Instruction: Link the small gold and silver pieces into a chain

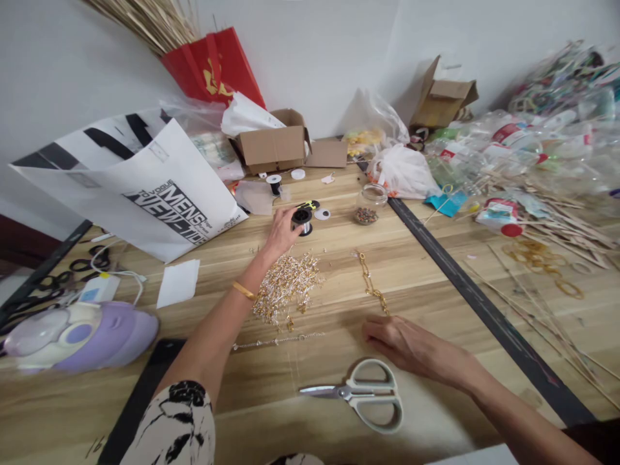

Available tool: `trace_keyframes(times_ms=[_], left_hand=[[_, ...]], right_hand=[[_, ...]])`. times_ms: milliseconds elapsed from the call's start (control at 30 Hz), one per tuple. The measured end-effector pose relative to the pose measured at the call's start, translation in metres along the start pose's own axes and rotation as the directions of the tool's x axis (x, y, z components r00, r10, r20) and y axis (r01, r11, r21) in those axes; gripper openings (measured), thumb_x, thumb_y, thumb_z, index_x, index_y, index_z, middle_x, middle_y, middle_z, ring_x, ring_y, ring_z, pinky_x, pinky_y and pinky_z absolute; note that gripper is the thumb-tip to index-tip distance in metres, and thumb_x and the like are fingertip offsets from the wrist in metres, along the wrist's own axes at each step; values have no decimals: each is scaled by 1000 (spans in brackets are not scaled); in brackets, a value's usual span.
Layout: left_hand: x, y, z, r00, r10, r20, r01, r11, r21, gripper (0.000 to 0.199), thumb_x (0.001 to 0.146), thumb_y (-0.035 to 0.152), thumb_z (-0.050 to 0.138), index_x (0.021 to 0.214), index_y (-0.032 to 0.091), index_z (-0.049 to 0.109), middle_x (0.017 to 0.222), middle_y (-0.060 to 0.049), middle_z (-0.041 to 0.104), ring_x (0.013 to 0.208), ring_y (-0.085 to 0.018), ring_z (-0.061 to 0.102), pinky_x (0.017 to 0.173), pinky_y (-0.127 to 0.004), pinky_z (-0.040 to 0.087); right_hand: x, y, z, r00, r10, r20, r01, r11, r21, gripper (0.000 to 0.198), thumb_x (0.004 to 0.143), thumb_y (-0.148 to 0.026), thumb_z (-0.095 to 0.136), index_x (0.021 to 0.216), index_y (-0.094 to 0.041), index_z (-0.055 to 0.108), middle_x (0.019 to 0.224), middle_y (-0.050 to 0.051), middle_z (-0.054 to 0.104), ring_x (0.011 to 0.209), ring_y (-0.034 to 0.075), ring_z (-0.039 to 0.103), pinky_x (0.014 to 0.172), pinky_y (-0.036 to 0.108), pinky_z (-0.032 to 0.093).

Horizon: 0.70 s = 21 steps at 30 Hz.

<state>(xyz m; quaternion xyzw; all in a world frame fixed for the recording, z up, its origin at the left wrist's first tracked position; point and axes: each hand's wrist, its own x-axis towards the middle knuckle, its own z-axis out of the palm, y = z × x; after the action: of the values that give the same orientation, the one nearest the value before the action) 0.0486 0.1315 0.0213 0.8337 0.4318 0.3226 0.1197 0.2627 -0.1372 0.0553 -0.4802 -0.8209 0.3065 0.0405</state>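
My left hand (281, 234) reaches forward, fingers closed around the side of a black spool of clear thread or wire (303, 227). Just in front of that wrist lies a pile of small gold and silver beads or charms (287, 289). My right hand (394, 339) rests on the table with its fingers curled, and whatever they may hold is hidden. A gold chain (371, 283) runs from beyond those fingers toward the back. Large grey-handled scissors (371, 395) lie below, blades pointing left. A silver chain (278, 341) is stretched out below the pile.
A glass jar of beads (371, 205) stands behind the gold chain. Another spool (274, 185) and a cardboard box (271, 147) are at the back. At left are a white paper bag (179, 187) and a purple device (109, 336); plastic bottles (518, 139) crowd the right.
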Motion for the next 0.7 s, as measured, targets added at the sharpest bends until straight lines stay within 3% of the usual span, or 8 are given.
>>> trace_keyframes(times_ms=[167, 367, 500, 700], left_hand=[[-39, 1, -29, 997, -29, 73, 29, 1000, 11, 21, 79, 21, 58, 99, 17, 64, 107, -7, 61, 105, -21, 55, 99, -37, 41], [-91, 12, -60, 993, -61, 100, 64, 998, -21, 10, 79, 20, 58, 84, 18, 67, 91, -4, 67, 90, -20, 60, 89, -35, 44], [-124, 29, -65, 981, -24, 194, 34, 998, -47, 7, 79, 17, 58, 79, 18, 66, 86, -4, 67, 85, -19, 60, 83, -34, 45], [-167, 57, -55, 957, 47, 287, -22, 996, -91, 11, 80, 15, 60, 89, 19, 67, 85, -4, 65, 85, -19, 58, 82, -32, 46]], right_hand=[[14, 1, -12, 995, -77, -55, 77, 997, 8, 18, 93, -15, 41, 82, -16, 56, 78, 3, 60, 69, 14, 58, 61, 24, 38], [45, 4, -21, 967, -92, -238, 120, 987, 107, 12, 88, -13, 47, 84, -15, 58, 77, 2, 61, 66, 12, 55, 62, 22, 38], [73, 1, -9, 964, -67, -257, 110, 981, 158, 13, 85, -12, 49, 82, -14, 61, 73, 2, 62, 61, 11, 53, 57, 20, 37], [94, -7, 25, 948, -92, -304, 154, 970, 187, 14, 84, -11, 48, 80, -13, 62, 73, 3, 62, 62, 11, 52, 59, 20, 38]])
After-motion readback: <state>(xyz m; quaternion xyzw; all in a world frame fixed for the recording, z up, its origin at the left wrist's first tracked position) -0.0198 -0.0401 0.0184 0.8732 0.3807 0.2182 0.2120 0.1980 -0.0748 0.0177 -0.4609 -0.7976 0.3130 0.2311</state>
